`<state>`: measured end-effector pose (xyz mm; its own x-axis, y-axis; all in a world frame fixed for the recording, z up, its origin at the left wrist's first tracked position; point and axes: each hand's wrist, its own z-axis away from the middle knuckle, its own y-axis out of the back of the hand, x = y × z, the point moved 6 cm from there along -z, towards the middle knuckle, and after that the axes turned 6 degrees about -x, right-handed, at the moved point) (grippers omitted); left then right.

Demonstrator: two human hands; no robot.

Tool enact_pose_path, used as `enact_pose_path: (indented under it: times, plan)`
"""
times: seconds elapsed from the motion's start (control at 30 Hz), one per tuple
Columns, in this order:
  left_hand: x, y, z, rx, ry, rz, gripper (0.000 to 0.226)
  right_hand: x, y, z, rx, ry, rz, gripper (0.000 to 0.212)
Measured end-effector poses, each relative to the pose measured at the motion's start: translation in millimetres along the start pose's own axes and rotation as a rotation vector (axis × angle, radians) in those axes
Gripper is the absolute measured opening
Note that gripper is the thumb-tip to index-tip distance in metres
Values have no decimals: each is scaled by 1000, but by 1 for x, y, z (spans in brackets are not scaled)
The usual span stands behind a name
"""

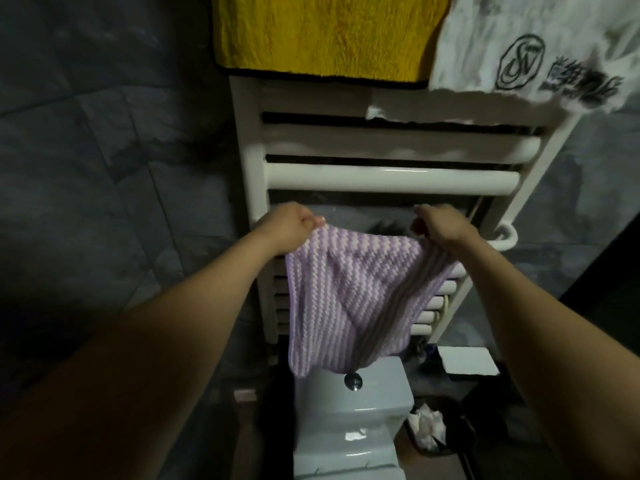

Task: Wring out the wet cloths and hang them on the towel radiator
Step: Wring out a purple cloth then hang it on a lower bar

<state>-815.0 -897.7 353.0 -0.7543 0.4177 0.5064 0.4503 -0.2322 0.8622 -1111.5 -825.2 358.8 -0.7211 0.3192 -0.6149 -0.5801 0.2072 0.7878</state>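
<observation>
A purple and white striped cloth (349, 292) hangs spread between my two hands, in front of the white towel radiator (391, 178). My left hand (289, 225) pinches its upper left corner. My right hand (441, 225) grips the upper right corner. Both hands are just below the radiator's thick middle bar. Higher up, a yellow cloth (325, 32) hangs over the radiator's top at the left. A white cloth with black print (540, 46) hangs at the top right.
A white toilet cistern (363, 400) with a chrome flush button stands directly below the purple cloth. A dark bin holding crumpled paper (429, 427) sits on the floor to its right. Grey tiled wall (104, 150) surrounds the radiator.
</observation>
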Motion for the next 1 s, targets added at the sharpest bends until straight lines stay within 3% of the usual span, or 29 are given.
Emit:
enact_pose_path:
  times: [0.07, 0.1, 0.17, 0.23, 0.33, 0.47, 0.53, 0.7, 1.0]
  plan:
    - [6, 0, 2, 160, 86, -74, 39, 2, 13, 17, 37, 154, -291, 27]
    - [8, 1, 6, 255, 124, -102, 33, 3, 18, 26, 55, 230, -301, 18]
    - [10, 2, 13, 413, 152, -87, 22, 8, 21, 48, -3, 346, -81, 25]
    - [8, 2, 16, 474, 138, -75, 28, 20, 16, 60, -51, 416, 256, 27]
    - [5, -2, 12, 307, 48, -103, 45, 27, 17, 56, -14, 471, 279, 16]
    - [-2, 3, 15, 66, -80, 233, 19, 23, 26, 36, 182, 358, 87, 21]
    - [-8, 2, 20, 24, -90, 226, 21, 27, 28, 32, 229, 299, 22, 28]
    - [-18, -3, 31, 12, -175, 6, 10, 39, 27, 39, 109, 338, 167, 16]
    - [-1, 24, 41, 91, -132, -201, 24, 25, 24, 52, 97, 481, 252, 5]
